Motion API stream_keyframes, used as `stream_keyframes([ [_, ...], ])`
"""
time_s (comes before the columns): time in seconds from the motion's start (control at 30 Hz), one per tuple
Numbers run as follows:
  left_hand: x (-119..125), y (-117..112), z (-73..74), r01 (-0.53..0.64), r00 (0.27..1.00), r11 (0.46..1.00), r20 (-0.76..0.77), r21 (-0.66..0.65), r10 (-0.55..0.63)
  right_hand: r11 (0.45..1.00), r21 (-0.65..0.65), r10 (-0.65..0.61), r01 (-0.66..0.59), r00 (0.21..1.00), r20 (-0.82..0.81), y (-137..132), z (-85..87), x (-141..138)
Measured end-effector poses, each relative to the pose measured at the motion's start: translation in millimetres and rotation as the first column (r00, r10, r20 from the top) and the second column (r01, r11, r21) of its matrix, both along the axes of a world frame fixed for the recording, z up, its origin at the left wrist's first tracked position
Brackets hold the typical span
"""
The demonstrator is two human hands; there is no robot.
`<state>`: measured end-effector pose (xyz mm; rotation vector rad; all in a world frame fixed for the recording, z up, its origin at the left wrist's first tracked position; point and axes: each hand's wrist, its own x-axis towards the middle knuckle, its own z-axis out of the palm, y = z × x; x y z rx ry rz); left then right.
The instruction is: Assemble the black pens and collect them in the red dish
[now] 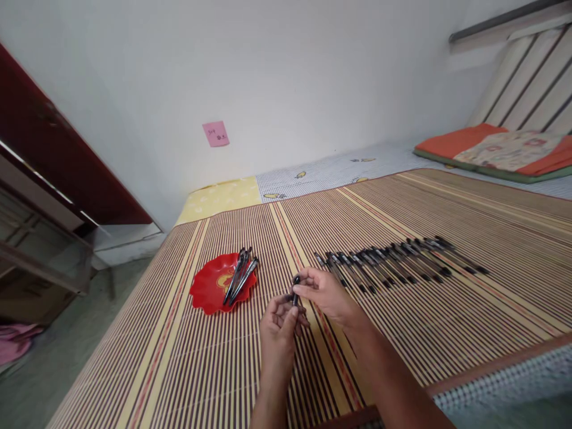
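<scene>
Both hands meet over a striped bamboo mat (424, 208) on a bed. My left hand (277, 325) and my right hand (322, 292) are closed together on one dark pen (295, 289), held roughly upright between the fingertips. To the left, a red scalloped plate (208, 286) holds several dark pens (240, 275). A long row of several more pens (393, 259) lies side by side on the mat, just right of my right hand.
A white wall with a pink sticky note (215, 133) stands behind the bed. An orange-edged pillow (500, 149) lies at the far right. A dark red cabinet (53, 149) and the floor are to the left of the bed.
</scene>
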<state>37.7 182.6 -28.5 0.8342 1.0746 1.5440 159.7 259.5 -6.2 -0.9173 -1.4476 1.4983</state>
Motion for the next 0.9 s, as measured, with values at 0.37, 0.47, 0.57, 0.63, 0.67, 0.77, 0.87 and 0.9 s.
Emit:
stream_keyframes([
  [0.37, 2.1, 3.7, -13.2, -0.091, 0.992, 0.995, -0.085, 0.03, 0.093, 1.0, 0.008, 0.024, -0.025, 0.998, 0.063, -1.5, -11.9, -5.0],
  [0.47, -1.4, 7.0, -16.2, -0.085, 0.994, 0.996, -0.073, -0.008, 0.084, 0.997, 0.011, 0.071, -0.073, 0.991, 0.109, -1.9, -12.3, -3.4],
  [0.57, -5.9, 4.2, -11.3, -0.035, 0.994, 0.998, -0.109, -0.059, 0.028, 0.999, 0.038, 0.023, -0.028, 0.992, 0.122, -1.3, -10.8, -4.4],
  [0.63, -12.2, -0.1, -1.8, -0.026, 0.985, 0.997, -0.17, -0.071, 0.014, 1.0, 0.026, -0.003, 0.001, 0.996, 0.093, -0.1, -9.6, -6.1],
  [0.67, -17.3, -2.0, 4.5, -0.044, 0.977, 0.997, -0.213, -0.063, 0.03, 1.0, 0.007, -0.009, 0.009, 0.998, 0.07, 0.6, -9.1, -6.9],
  [0.77, -43.7, -1.3, 25.2, -0.205, 0.906, 0.979, -0.376, 0.016, 0.196, 0.998, -0.056, -0.03, 0.032, 0.999, 0.033, 2.4, -8.3, -7.4],
  [0.87, -82.9, 15.9, 39.8, -0.367, 0.742, 0.925, -0.57, 0.095, 0.353, 0.999, -0.02, -0.04, 0.043, 0.992, 0.117, 2.8, -8.6, -4.3],
  [0.9, -96.2, 25.2, 42.0, -0.403, 0.664, 0.912, -0.66, 0.079, 0.351, 0.999, 0.007, -0.04, 0.04, 0.987, 0.157, 2.5, -8.8, -3.0],
])
